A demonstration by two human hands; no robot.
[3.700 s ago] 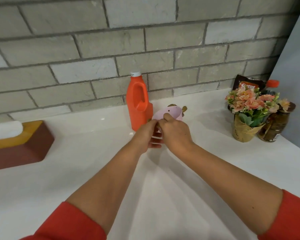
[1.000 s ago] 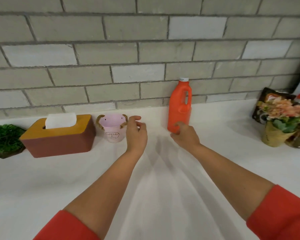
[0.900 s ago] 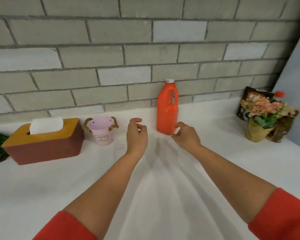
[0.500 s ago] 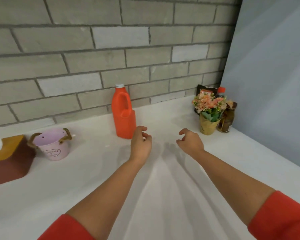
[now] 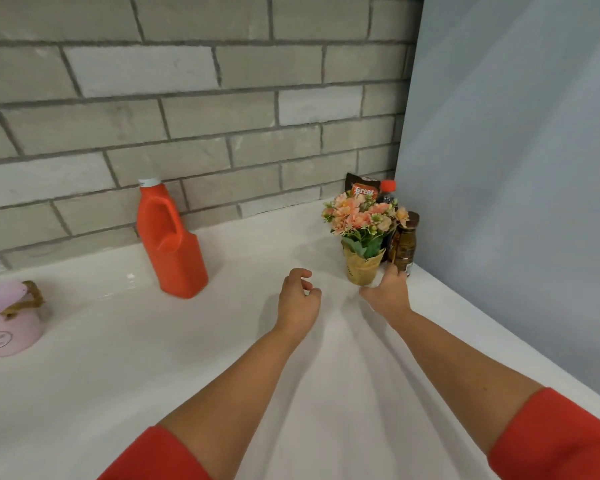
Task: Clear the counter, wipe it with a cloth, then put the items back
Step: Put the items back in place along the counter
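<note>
Orange jug (image 5: pixel 172 244) and pink bucket (image 5: pixel 9 320) stand back on the table (image 5: pixel 222 358); my right grip (image 5: pixel 387 292) has crossed to the flower pot (image 5: pixel 362 268) beside the brown bottle (image 5: pixel 406 244), fingers (image 5: pixel 392 273) open, holding nothing; left grip (image 5: pixel 298 299) hovers empty, so the pot looks next

**Red sleeves, bare forearms**

The person wears a top with plain red sleeves, a warm, orange-leaning red in smooth, matte fabric. The left sleeve (image 5: pixel 153 455) shows only at the bottom edge of the view, its cuff a soft curved line across the arm. The right sleeve (image 5: pixel 561 438) fills the bottom right corner and shows more cloth, with the same plain hem. Both end well short of the wrists — the left forearm (image 5: pixel 236 382), the right forearm (image 5: pixel 458 358), the left hand (image 5: pixel 298 303) and the right hand (image 5: pixel 387 294) are bare.
</note>
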